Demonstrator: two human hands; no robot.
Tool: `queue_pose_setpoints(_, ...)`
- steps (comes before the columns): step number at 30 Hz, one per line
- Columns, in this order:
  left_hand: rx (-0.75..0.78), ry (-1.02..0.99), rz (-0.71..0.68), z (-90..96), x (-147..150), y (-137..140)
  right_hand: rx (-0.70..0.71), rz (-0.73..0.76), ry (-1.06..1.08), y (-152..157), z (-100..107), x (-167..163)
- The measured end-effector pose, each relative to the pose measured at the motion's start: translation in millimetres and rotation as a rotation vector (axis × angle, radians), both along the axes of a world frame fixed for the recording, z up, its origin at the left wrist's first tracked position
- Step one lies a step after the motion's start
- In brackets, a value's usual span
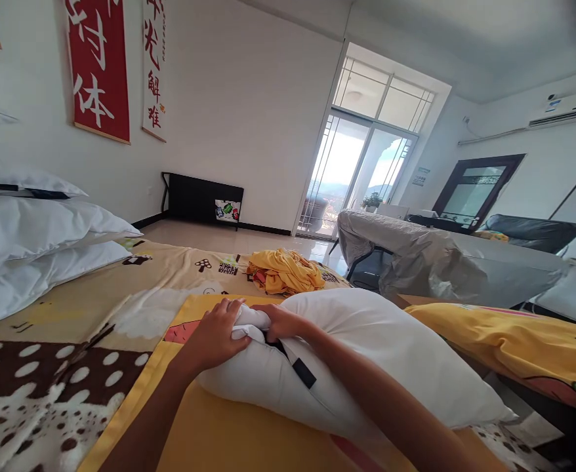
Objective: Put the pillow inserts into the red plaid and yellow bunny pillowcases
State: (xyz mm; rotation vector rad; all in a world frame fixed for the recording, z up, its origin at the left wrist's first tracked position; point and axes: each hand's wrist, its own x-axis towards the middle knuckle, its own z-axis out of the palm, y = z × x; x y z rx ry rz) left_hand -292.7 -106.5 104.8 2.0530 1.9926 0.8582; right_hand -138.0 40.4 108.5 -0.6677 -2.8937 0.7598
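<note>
A plump white pillow (391, 347) lies in front of me on a flat yellow pillowcase (229, 426) with a red fruit print. At the pillow's far left end, my left hand (222, 334) is closed round the white fabric, its thumb pressed on the near side. Right beside it, my right hand (283, 322) grips the same bunched end, its fingertips partly hidden behind the folds. A black label (304, 372) shows on the pillow's side seam below my right forearm.
Stacked white pillows (37, 229) rest at the left on a patterned blanket (71, 373). Beyond my hands is a crumpled yellow cloth (288, 270). A yellow-covered pillow (509, 334) lies at the right. Farther back stand a plastic-covered table (494, 262) and a black folded frame (194, 196).
</note>
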Motion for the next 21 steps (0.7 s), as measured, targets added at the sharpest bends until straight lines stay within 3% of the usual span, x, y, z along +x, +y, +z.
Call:
queue_pose_setpoints(3, -0.003, -0.041, 0.003, -3.8, 0, 4, 0.015, 0.011, -0.016, -2, 1, 0)
queue_pose_setpoints(8, -0.033, -0.178, 0.128, -13.5, 0, 18, 0.079, 0.015, -0.08, -4, 3, -3)
queue_pose_setpoints(17, 0.027, -0.321, 0.053, -24.6, -6, 29, 0.447, 0.118, -0.167, -19, 8, -1)
queue_pose_setpoints(19, 0.031, -0.343, 0.045, -25.7, -7, 30, 0.411, 0.118, -0.15, -22, 13, 7)
queue_pose_setpoints(21, 0.035, -0.365, 0.038, -26.1, -7, 30, 0.278, 0.11, -0.185, -24, 20, 15)
